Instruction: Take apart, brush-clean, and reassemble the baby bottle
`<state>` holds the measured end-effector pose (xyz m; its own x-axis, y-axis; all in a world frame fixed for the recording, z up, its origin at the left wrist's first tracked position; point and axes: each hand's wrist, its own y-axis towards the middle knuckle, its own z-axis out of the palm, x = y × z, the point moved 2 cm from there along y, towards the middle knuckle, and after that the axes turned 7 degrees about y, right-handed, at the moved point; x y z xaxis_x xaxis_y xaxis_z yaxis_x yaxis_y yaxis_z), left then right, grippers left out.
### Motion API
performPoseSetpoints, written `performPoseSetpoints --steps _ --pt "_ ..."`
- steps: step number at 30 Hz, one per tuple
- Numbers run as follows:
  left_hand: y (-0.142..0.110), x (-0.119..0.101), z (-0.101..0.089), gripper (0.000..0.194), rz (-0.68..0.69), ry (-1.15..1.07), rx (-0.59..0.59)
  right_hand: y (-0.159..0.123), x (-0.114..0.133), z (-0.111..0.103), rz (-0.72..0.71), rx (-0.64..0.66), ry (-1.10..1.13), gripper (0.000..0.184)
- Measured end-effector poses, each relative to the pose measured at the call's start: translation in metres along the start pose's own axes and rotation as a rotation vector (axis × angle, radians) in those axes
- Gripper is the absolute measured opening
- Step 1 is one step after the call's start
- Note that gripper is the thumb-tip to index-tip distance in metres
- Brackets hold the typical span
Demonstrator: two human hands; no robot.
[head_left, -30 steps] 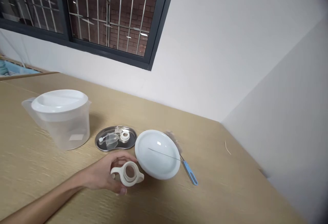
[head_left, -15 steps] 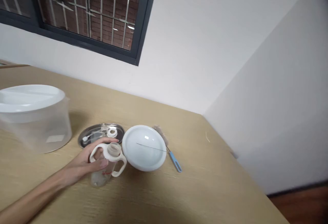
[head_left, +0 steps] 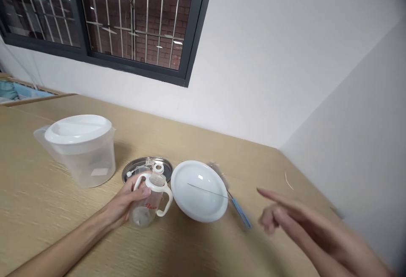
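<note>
My left hand (head_left: 133,196) is wrapped round a clear baby bottle (head_left: 144,213) with two white handles and red lettering. The bottle's neck is uncapped and tilts slightly to the right. My right hand (head_left: 285,218) hangs over the table at the right, empty, its index finger stretched out and the others partly curled; motion blurs it. Nearest to it lies a blue brush handle (head_left: 241,212), with a thin wire across a white bowl (head_left: 196,205) and bristles behind the bowl. Behind the bottle, a steel plate (head_left: 168,163) holds a white ring cap (head_left: 158,168) and clear bottle parts.
A translucent pitcher (head_left: 91,158) with a white lid stands at the left. A small pale strip (head_left: 288,180) lies near the table's right edge. The wall and a barred window (head_left: 136,23) rise behind the wooden table (head_left: 203,251).
My right hand has come into view from the right, near the blue handle. The view has shifted, so things sit farther right. My left hand still holds the bottle.
</note>
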<state>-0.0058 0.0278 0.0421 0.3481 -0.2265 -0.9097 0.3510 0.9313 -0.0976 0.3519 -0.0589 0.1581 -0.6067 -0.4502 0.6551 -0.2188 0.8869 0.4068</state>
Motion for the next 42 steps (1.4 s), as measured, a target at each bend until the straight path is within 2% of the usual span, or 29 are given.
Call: performPoseSetpoints --steps 3,6,8,10,14,20,25,30,35,42 --pt "0.000 -0.001 0.003 0.049 0.018 -0.012 0.031 0.018 -0.050 -0.006 0.180 -0.221 0.001 0.040" --pt "0.000 0.001 0.001 0.048 0.013 -0.022 -0.068 0.023 -0.094 -0.003 0.305 -0.369 0.014 0.044" --pt "0.000 0.002 0.000 0.046 0.006 -0.030 -0.112 0.020 -0.121 0.000 0.357 -0.485 0.044 0.045" --pt "0.000 0.001 0.001 0.045 0.018 -0.033 -0.099 0.014 -0.144 0.003 0.362 -0.597 0.042 0.045" --pt "0.002 -0.001 0.001 0.046 0.052 -0.040 -0.106 0.002 -0.173 0.009 0.377 -0.656 0.015 0.045" --pt "0.004 -0.007 0.002 0.062 0.100 -0.067 -0.113 -0.010 -0.187 0.014 0.404 -0.678 -0.089 0.043" --pt "0.003 -0.014 0.004 0.061 0.149 -0.011 -0.143 -0.016 -0.192 0.015 0.413 -0.679 -0.157 0.042" --pt "0.001 -0.020 0.007 0.069 0.198 0.012 -0.165 -0.018 -0.190 0.013 0.350 -0.663 -0.254 0.042" --pt "0.002 -0.015 -0.003 0.070 0.164 0.014 -0.257 -0.018 -0.186 0.013 0.326 -0.663 -0.270 0.043" --pt "0.004 -0.011 -0.011 0.083 0.172 0.039 -0.289 -0.019 -0.187 0.012 0.340 -0.653 -0.272 0.044"
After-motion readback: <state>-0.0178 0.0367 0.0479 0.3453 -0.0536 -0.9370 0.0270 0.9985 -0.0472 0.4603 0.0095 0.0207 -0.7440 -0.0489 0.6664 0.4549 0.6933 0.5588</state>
